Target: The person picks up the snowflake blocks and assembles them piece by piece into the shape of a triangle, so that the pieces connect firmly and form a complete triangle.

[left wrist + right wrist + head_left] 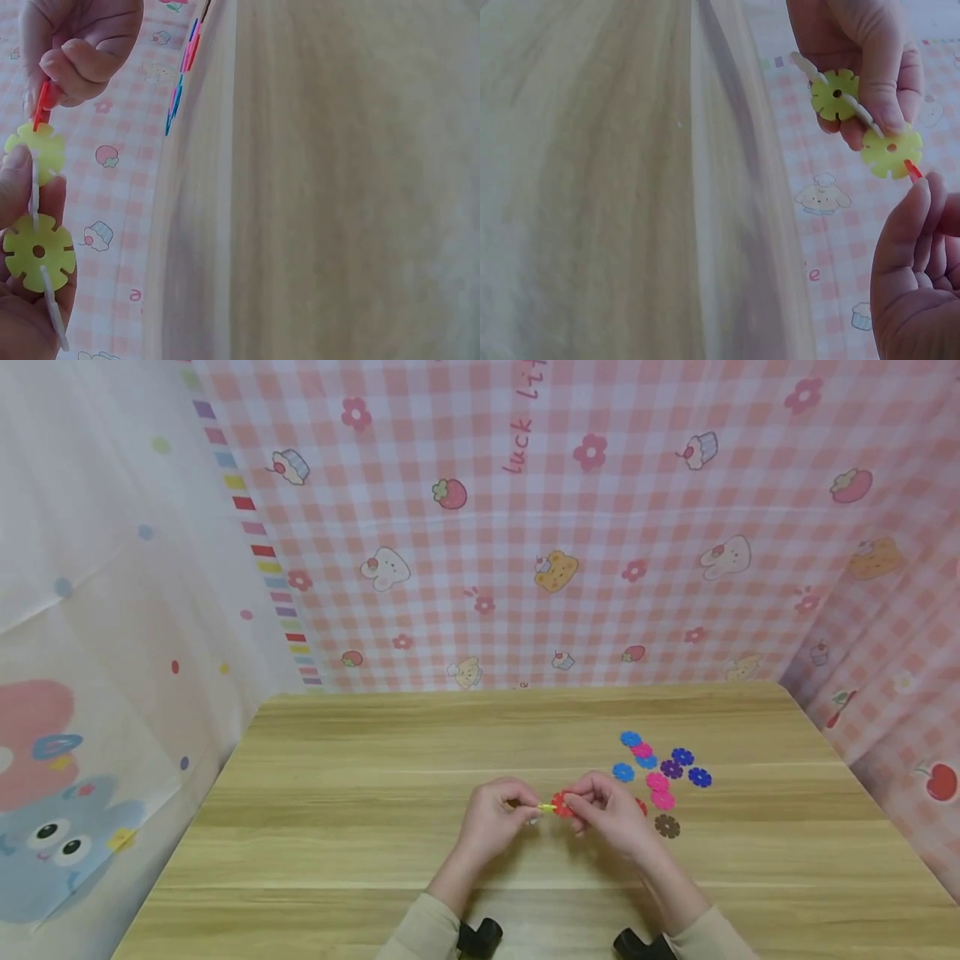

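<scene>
My left hand (491, 814) pinches a short chain of notched plastic discs between thumb and fingers. In the left wrist view the chain shows a yellow disc (49, 154) at its far end, another yellow disc (21, 247) lower down, and white discs (54, 315) seen edge-on, slotted crosswise among them. Opposite it, my right hand (611, 810) pinches a red notched disc (561, 803). The red disc's edge meets the rim of the end yellow disc, roughly at right angles to it. Both hands are close together above the wooden table (337, 802).
Loose notched discs lie right of my hands: light blue (623, 772), pink (657, 782), purple (671, 769), dark blue (700, 777) and brown (667, 826). Part of a red disc (641, 807) shows behind my right hand. A checked pink curtain (480, 527) hangs behind the table.
</scene>
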Available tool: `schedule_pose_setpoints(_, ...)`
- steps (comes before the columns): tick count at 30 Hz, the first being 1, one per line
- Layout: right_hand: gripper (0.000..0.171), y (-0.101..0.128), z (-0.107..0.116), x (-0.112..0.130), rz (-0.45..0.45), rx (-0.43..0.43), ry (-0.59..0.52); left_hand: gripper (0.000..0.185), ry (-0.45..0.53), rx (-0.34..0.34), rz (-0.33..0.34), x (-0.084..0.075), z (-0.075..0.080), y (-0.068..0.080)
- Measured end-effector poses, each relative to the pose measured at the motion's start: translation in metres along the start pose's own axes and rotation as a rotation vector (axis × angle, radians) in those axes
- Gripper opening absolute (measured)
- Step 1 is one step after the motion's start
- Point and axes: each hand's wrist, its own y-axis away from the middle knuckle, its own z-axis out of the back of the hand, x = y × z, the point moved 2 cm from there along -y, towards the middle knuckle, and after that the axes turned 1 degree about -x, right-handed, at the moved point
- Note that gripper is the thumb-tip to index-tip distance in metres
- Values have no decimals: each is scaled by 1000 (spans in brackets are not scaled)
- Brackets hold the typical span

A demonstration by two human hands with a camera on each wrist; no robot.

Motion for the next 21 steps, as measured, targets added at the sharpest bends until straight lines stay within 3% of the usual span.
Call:
schedule_pose_setpoints(8, 13, 1, -11, -1, -62, -139, -43, 13, -12, -55, -19, -1, -1, 0)
schedule_pose_setpoints(12, 14, 2, -14, -2, -77, -161, -48, 13, -28, -56, -42, 1, -1, -1)
schedule_pose_setpoints(16, 14, 0, -7, 0, -59, -97, -30, 11, -31, 8, -57, 1, 2, -4)
schedule_pose_setpoints(21, 15, -3, 6, 1, -26, 93, 47, 10, -24, 122, -57, 1, 7, -8)
